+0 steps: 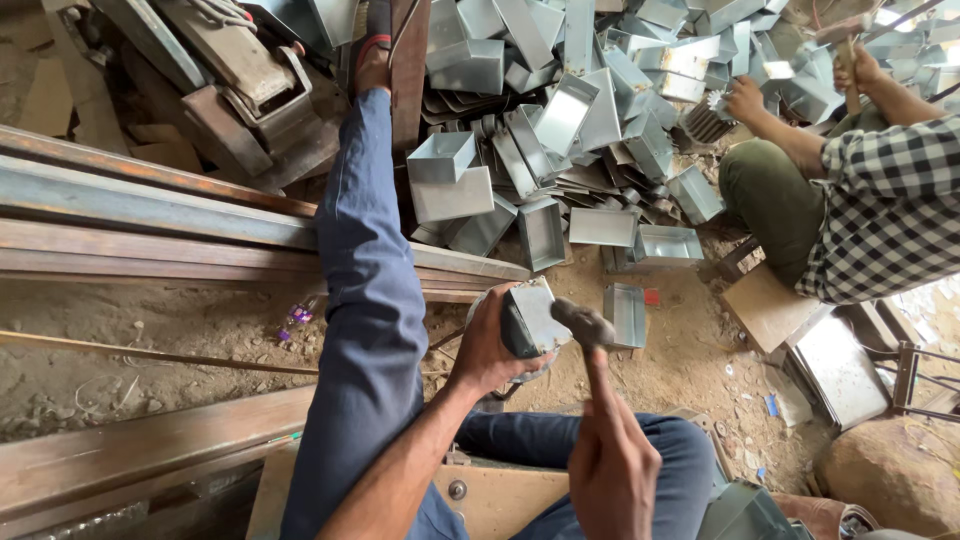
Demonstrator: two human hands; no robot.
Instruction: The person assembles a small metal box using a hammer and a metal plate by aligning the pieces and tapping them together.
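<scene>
The small grey sheet-metal box [532, 318] is open-topped and tilted. Left grip [487, 345] clasps it; right grip [612, 470] clenches the hammer [585, 325].

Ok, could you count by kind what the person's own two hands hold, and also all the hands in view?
metal box, in the left hand: 1
hammer, in the right hand: 1
own hands: 2
co-worker's hands: 2
Total: 6
</scene>
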